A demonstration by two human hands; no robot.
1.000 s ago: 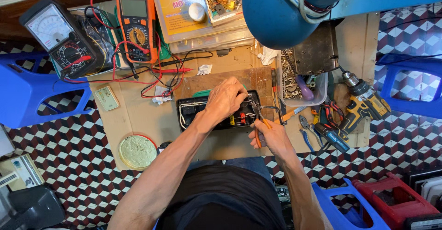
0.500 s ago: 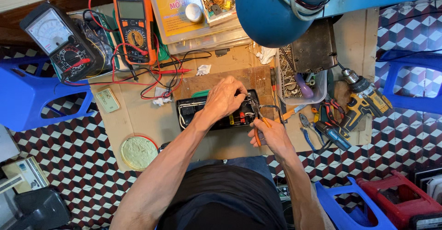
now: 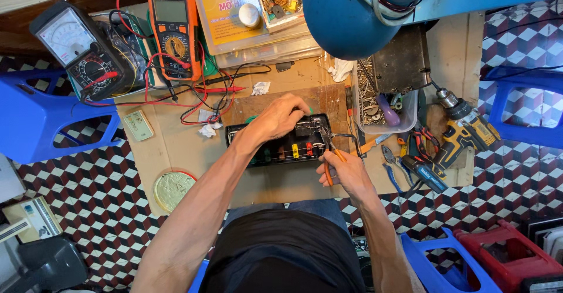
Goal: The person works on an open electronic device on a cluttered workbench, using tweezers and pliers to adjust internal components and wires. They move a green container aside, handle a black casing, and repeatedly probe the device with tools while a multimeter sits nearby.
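- The right hand (image 3: 346,173) is closed around orange-handled pliers (image 3: 326,146), whose tip sits inside the black open device (image 3: 281,143); a slip there could nick a neighbouring part.
- The left hand (image 3: 281,116) lies curled on top of the device, pressing it onto the cardboard mat (image 3: 176,146); its fingers are near the pliers' tip and could get pinched.
- Red and black test leads (image 3: 193,93) trail just beside the device toward the orange multimeter (image 3: 175,32); a forearm could snag them.

Bright even light, sharp, soft shadows
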